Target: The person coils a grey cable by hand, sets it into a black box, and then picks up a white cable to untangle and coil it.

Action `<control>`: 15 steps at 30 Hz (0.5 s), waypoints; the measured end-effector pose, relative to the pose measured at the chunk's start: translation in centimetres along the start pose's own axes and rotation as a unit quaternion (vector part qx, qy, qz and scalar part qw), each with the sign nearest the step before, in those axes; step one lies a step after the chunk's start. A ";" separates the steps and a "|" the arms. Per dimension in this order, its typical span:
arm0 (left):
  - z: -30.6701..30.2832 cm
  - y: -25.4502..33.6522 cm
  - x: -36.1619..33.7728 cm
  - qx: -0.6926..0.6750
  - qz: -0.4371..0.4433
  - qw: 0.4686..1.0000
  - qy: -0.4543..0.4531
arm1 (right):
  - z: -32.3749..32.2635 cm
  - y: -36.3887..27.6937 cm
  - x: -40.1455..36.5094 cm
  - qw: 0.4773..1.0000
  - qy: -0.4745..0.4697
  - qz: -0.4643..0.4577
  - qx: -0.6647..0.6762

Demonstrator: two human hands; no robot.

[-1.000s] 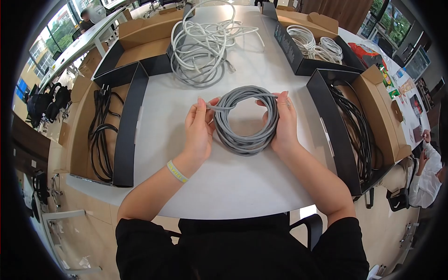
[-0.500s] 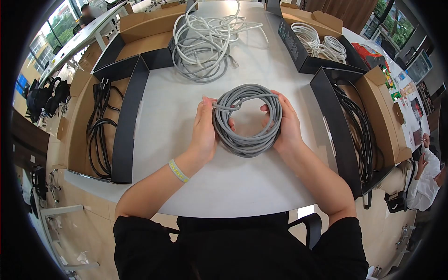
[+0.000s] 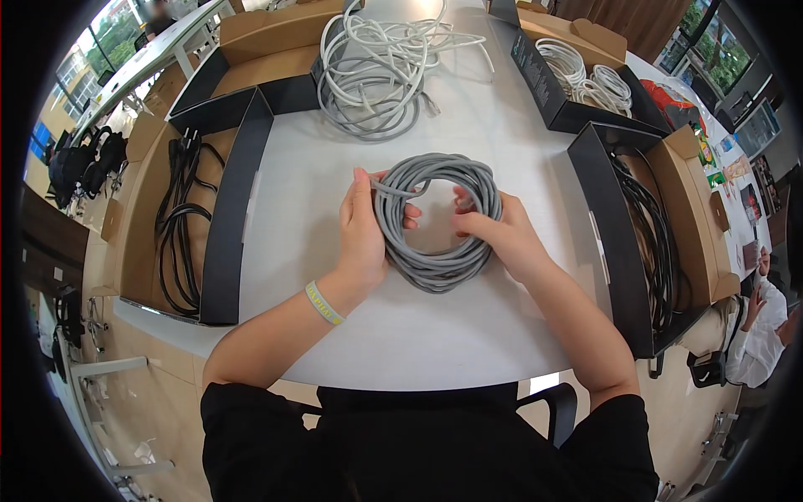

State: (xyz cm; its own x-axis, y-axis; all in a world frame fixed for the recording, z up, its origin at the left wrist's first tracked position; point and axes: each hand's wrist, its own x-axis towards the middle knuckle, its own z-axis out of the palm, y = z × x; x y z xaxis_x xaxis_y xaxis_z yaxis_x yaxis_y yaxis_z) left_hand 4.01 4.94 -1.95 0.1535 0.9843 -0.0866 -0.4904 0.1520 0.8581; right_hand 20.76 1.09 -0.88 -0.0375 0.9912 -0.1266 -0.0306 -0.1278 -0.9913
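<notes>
A coiled grey network cable (image 3: 435, 276) is held between my hands above the white table (image 3: 401, 343). My left hand (image 3: 362, 230) grips the coil's left side, with fingertips showing inside the ring. On the opposite side, my right hand (image 3: 502, 234) wraps round the coil, its thumb lying across the strands and its fingers curling in the opening. Beyond the coil lies a loose tangle of white and grey cables (image 3: 376, 79), with a plug end at its right side.
At left, one black box (image 3: 224, 226) holds black power cords (image 3: 177, 234); behind it stands another open box (image 3: 276, 63). To the right, a box (image 3: 590, 192) contains black cables (image 3: 648, 226), and a farther box (image 3: 544, 88) holds coiled white cables (image 3: 606, 88). A person in white (image 3: 757, 326) sits at far right.
My right hand has shifted its grip, bringing the thumb over the coil's front into the ring. The coil has moved slightly left and nearer to me. My left hand keeps hold.
</notes>
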 end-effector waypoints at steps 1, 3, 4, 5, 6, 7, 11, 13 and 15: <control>0.0 0.1 0.1 -0.013 -0.039 0.999 0.009 | 0.0 -0.2 0.0 1.000 -0.001 0.000 0.000; 0.0 0.0 0.3 -0.034 -0.067 0.997 0.003 | 0.2 -0.7 0.1 0.992 0.006 0.073 0.102; -0.2 -0.1 0.4 -0.055 -0.098 0.994 -0.003 | 0.1 -0.8 0.1 0.992 0.003 0.071 0.103; -0.7 -0.2 0.7 -0.063 -0.141 0.988 -0.022 | -0.2 -0.7 0.1 0.989 -0.015 0.065 0.129; -0.8 -0.1 0.8 -0.063 -0.138 0.988 -0.020 | -0.4 -0.7 0.0 0.986 -0.033 0.058 0.154; -0.9 0.0 0.9 -0.072 -0.147 0.985 -0.048 | -0.4 -0.6 0.0 0.980 -0.037 0.055 0.185; -0.6 0.3 0.8 -0.078 -0.150 0.981 -0.096 | -1.6 0.7 0.4 0.923 -0.172 0.039 0.343; -0.8 0.2 0.9 -0.069 -0.123 0.983 -0.121 | -1.3 0.3 0.1 0.938 -0.155 0.048 0.306; -0.1 0.3 0.4 -0.040 -0.086 0.993 -0.072 | -0.9 -0.1 -0.1 0.952 -0.135 0.054 0.269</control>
State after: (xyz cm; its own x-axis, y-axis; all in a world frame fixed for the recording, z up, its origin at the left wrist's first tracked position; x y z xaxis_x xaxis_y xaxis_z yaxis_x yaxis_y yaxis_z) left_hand 3.82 5.43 -1.75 0.3586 0.9214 -0.1496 -0.5124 0.3283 0.7935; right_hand 21.62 1.08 -0.78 -0.3229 0.9359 -0.1407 -0.5166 -0.2989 -0.8024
